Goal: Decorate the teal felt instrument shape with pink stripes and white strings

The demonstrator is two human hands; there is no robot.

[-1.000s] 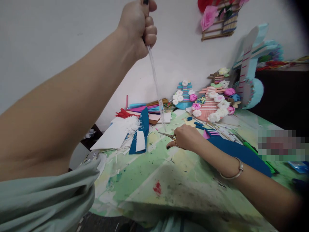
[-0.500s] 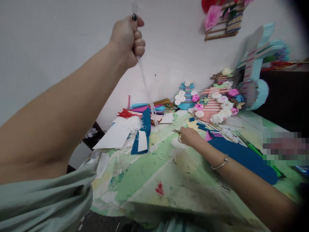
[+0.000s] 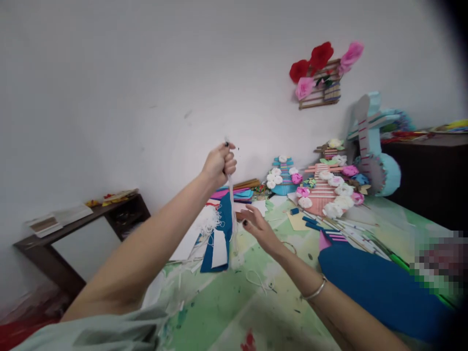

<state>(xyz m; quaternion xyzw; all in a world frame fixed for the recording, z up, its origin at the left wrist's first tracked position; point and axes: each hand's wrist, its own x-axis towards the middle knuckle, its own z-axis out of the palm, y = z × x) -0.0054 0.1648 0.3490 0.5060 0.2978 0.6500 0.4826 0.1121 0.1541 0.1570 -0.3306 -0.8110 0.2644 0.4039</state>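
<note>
Left hand [image 3: 219, 165] raised above the table, fist closed tight around the top of a bundle of white strings [image 3: 231, 209]. Strings hang straight down out of the bottom of the fist, lower ends reaching the table surface near the blue foam strip [image 3: 223, 229]. So the bundle sits directly below the grip, taut-looking, upper end hidden inside the fist.

Right hand [image 3: 256, 226] open, fingers spread, palm facing toward the hanging strings, just to the right of and below the left fist. Fingertips look very near the strings, maybe touching, but blur makes it hard to say. Holds nothing. Silver bangle [image 3: 314, 291] on the right wrist.

Below the fist and slightly left: pile of white frayed string scraps [image 3: 210, 219] on white paper sheets [image 3: 190, 239]. Loose string loop [image 3: 258, 280] on the table [image 3: 226, 302] under the right forearm, nearer the camera than the grip. Table top is green, paint-stained.

Right of the grip: big dark blue foam sheet [image 3: 373, 282], near the right forearm. Farther right and behind: stick crafts with paper flowers [image 3: 325, 187], a smaller blue one [image 3: 283, 175], a tall light-blue craft piece [image 3: 373, 146]. Behind the fist, stack of coloured sheets [image 3: 237, 192] against the wall. On the wall above right, stick frame with red and pink flowers [image 3: 320, 73]. Far left of the grip, a dark side table [image 3: 84, 219] with papers.
</note>
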